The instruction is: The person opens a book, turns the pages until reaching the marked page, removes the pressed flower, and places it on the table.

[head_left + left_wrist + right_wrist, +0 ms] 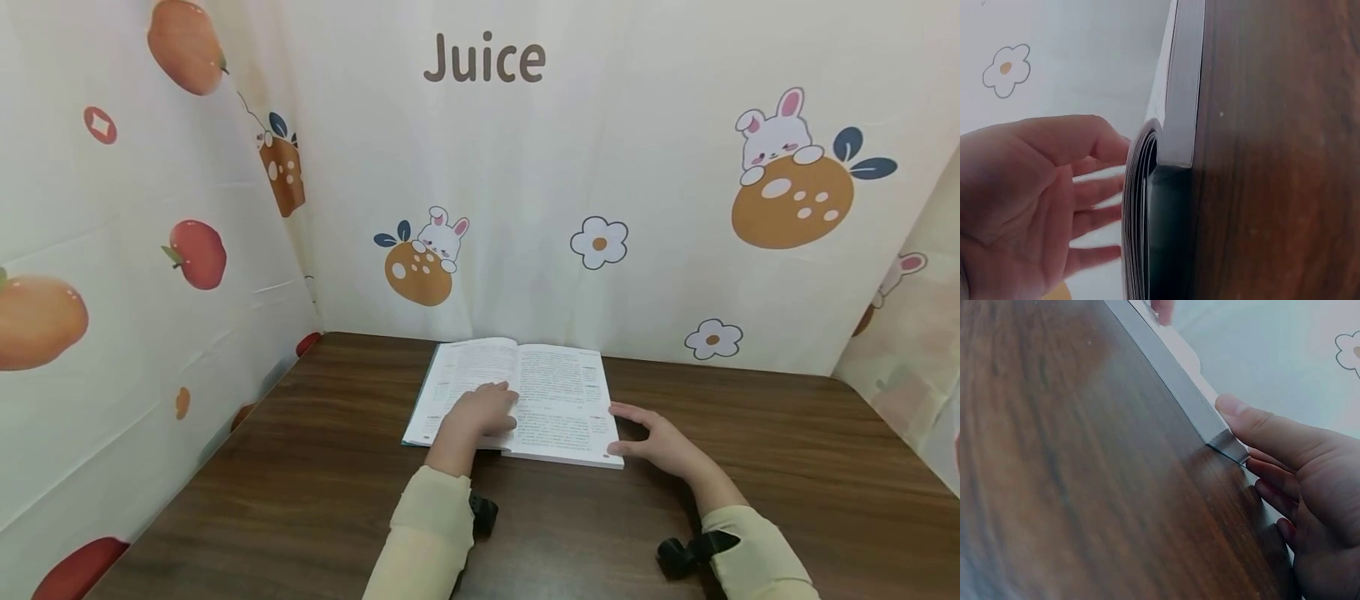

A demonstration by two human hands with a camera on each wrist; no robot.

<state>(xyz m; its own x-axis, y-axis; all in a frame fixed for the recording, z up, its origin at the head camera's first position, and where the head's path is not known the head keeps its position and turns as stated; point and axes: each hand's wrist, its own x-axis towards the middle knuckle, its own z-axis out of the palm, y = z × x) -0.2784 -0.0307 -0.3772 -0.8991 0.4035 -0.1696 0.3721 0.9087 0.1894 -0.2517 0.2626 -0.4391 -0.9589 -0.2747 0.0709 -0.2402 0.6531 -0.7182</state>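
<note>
An open book [558, 408] lies on the table with printed text on both pages. On the left page, close to the spine, my left hand [483, 410] rests with its fingers spread. The left wrist view shows this hand [1029, 206] touching the curved stack of left-hand pages [1135, 212]. At the lower right edge, my right hand [663, 446] holds the book. In the right wrist view, its thumb [1232, 405] is over the corner and its other fingers are along the side. The undersides of the left fingertips are hidden in the head view.
The brown wooden table [300, 483] spreads around the book. A white curtain [517, 167] with fruit, rabbits and flowers stands close behind the book's far edge, and another printed curtain [112, 208] borders the table's left side. Black straps sit on both wrists.
</note>
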